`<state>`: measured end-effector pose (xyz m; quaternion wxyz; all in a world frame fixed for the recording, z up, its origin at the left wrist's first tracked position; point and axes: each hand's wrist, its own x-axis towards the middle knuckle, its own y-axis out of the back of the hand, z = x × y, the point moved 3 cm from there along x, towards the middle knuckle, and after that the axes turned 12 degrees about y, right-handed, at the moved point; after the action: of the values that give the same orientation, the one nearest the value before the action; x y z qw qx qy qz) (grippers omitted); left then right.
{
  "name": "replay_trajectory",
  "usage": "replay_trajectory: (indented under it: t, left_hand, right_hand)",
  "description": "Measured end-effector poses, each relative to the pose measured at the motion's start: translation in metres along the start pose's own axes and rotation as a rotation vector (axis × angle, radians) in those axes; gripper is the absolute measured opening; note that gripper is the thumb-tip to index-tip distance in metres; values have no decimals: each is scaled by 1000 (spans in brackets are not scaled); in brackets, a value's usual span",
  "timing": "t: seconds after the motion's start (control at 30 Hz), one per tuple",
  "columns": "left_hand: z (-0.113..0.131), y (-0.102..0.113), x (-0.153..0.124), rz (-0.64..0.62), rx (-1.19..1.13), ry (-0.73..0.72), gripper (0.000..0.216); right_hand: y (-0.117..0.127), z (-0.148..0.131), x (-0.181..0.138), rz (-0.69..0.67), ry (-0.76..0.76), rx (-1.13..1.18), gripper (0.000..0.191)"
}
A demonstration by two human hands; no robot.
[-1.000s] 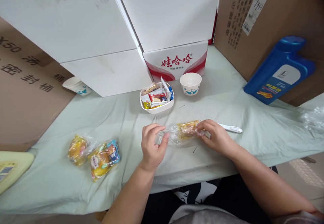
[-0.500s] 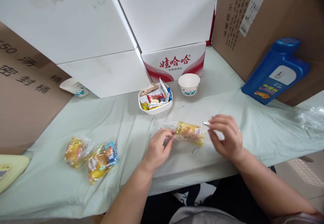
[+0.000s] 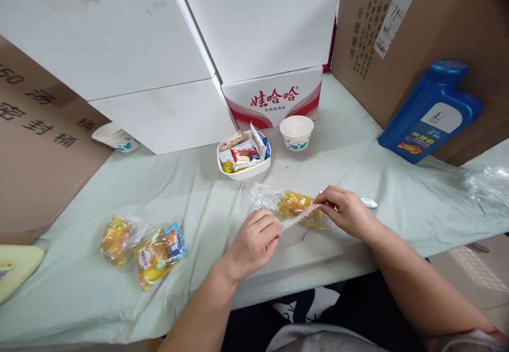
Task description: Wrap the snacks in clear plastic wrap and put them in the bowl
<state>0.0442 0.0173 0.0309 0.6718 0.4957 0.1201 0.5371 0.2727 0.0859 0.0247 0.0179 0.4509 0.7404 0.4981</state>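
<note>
A yellow cake in a clear plastic wrapper lies on the pale green tablecloth in front of me. My left hand pinches the wrapper's near left end. My right hand pinches the wrapper's right end, and the film is pulled taut between the two hands. A white pen-like tool lies just behind my right hand, partly hidden by it.
Two more wrapped cakes lie at the left. A white dish of small snack packets and a paper bowl stand behind. Another paper bowl, white boxes, cardboard and a blue jug ring the table.
My right hand let go of the wrapper half a second ago and now pinches its right end again. My left hand slid nearer to me along the film.
</note>
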Motion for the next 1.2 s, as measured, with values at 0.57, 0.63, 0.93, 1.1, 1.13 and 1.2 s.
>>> replay_trajectory:
  t: [0.57, 0.63, 0.93, 1.1, 1.13, 1.2]
  left_hand:
    - [-7, 1, -22, -606, 81, 376, 10]
    - [-12, -3, -23, -592, 101, 441, 13]
    - [-16, 14, -23, -578, 159, 487, 26]
    - [-15, 14, -21, -474, 59, 397, 17]
    - [-12, 10, -19, -423, 35, 325, 16]
    - [-6, -2, -15, -360, 15, 198, 11]
  right_hand:
    - [17, -24, -8, -161, 57, 65, 19]
    - [24, 1, -5, 177, -132, -95, 20]
    - [21, -26, -12, -536, 75, 96, 14]
    - [16, -31, -16, -649, 6, -112, 20]
    - [16, -28, -14, -593, -20, -156, 21]
    - [14, -20, -11, -472, -72, -222, 27]
